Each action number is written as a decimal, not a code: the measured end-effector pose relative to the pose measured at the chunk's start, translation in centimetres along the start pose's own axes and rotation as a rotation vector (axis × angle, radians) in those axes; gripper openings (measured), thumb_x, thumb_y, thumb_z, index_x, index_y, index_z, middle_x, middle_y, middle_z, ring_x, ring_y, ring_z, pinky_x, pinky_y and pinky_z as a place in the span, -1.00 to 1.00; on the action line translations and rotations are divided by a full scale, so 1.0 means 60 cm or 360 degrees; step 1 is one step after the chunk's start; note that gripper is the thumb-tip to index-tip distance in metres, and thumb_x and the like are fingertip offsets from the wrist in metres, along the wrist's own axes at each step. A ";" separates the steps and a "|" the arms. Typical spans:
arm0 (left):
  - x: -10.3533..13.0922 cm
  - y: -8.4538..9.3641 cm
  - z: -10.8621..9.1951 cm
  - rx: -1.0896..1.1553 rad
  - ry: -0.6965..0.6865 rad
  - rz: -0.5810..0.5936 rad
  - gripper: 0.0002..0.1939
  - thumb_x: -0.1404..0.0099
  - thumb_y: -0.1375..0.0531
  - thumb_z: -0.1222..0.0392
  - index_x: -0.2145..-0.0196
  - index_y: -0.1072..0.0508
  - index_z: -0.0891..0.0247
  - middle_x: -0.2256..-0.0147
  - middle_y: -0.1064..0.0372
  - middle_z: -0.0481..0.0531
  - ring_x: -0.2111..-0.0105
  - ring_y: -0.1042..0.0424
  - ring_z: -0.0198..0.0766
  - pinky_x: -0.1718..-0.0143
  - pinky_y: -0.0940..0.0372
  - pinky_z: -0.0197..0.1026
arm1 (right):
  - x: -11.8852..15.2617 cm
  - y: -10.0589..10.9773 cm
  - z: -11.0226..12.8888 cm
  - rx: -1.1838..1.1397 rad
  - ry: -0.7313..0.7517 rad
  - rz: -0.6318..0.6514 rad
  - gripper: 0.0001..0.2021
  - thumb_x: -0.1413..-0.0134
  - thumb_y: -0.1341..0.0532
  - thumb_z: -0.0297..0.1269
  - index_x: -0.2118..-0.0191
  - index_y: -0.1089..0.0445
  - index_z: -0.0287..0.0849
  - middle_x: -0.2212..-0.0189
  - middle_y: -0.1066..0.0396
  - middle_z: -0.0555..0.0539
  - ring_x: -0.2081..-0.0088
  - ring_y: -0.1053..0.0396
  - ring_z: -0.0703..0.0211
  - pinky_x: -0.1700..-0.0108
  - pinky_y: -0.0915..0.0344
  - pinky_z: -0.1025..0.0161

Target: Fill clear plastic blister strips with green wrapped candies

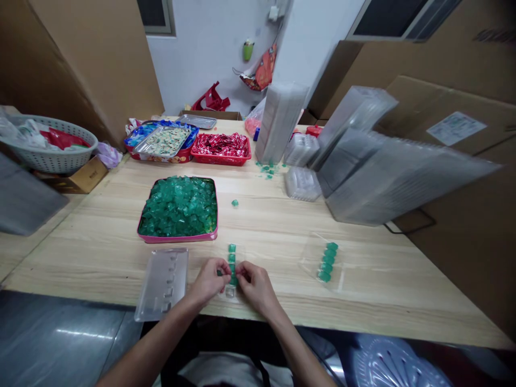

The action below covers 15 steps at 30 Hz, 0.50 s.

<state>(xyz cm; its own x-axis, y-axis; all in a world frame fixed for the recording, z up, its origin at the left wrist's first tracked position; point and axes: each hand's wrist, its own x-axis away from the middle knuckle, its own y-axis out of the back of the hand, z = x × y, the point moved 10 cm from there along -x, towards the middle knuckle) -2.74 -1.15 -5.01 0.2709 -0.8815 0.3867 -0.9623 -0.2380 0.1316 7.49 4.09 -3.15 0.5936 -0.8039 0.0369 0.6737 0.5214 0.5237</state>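
A clear plastic tray [230,292] lies near the table's front edge, with a column of green pieces [231,258] in its slots; the slot nearest me holds no green. My left hand [211,278] is at the column's left side, thumb and fingers pinched, with a bit of green showing by the fingertips. On the right side, my right hand [255,282] has its fingers closed against the column; what it holds, if anything, is hidden. A pink-rimmed box [177,236] heaped with green pieces stands behind to the left. One loose green piece [235,203] lies beyond my hands.
To the left lies a clear slotted tray [163,279]; to the right, another clear tray [339,277] with green pieces. Stacks of clear trays [374,177] rise at the right. A red basket [221,158] of red packets and a white basket [52,158] sit further back.
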 end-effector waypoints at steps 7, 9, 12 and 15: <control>0.006 0.005 -0.010 -0.0355 -0.0022 0.0042 -0.84 0.09 -0.08 0.48 0.57 -0.34 0.28 0.67 -0.16 -0.18 0.68 -0.21 -0.38 0.60 -0.09 -0.33 | 0.007 -0.010 0.015 0.0089 0.0092 0.0128 -0.87 0.13 -0.06 -0.48 0.52 -0.31 -0.17 0.63 -0.28 0.05 0.56 -0.22 0.28 0.48 -0.10 0.38; 0.006 0.013 -0.021 -0.0468 -0.0103 -0.0035 -0.83 0.09 -0.09 0.51 0.60 -0.35 0.27 0.62 -0.20 -0.14 0.55 -0.26 -0.33 0.46 -0.14 -0.29 | 0.008 -0.006 0.020 0.0101 0.0108 0.0121 -0.86 0.10 -0.05 -0.48 0.50 -0.32 -0.18 0.63 -0.28 0.05 0.55 -0.23 0.27 0.46 -0.12 0.38; 0.008 0.022 -0.029 -0.0578 -0.0179 -0.0136 -0.82 0.08 -0.10 0.51 0.62 -0.35 0.26 0.58 -0.23 -0.10 0.44 -0.25 -0.27 0.33 -0.11 -0.23 | 0.015 0.002 0.033 0.0051 0.0174 0.0106 -0.86 0.04 -0.06 -0.46 0.43 -0.35 -0.18 0.57 -0.30 0.03 0.54 -0.25 0.28 0.44 -0.16 0.37; 0.008 0.023 -0.026 -0.0591 -0.0189 -0.0176 -0.82 0.08 -0.11 0.50 0.63 -0.35 0.25 0.59 -0.22 -0.10 0.45 -0.23 -0.26 0.33 -0.09 -0.22 | 0.026 0.008 0.054 0.0026 0.0318 0.0087 -0.87 -0.01 -0.10 -0.41 0.32 -0.38 -0.19 0.41 -0.33 -0.04 0.51 -0.28 0.30 0.43 -0.20 0.37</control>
<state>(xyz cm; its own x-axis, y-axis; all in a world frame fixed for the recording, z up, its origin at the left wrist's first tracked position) -3.91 -1.26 -3.22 0.3469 -0.9051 0.2461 -0.8473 -0.1899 0.4959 7.32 2.16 -0.11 0.7057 -0.7010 -0.1032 0.6318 0.5566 0.5395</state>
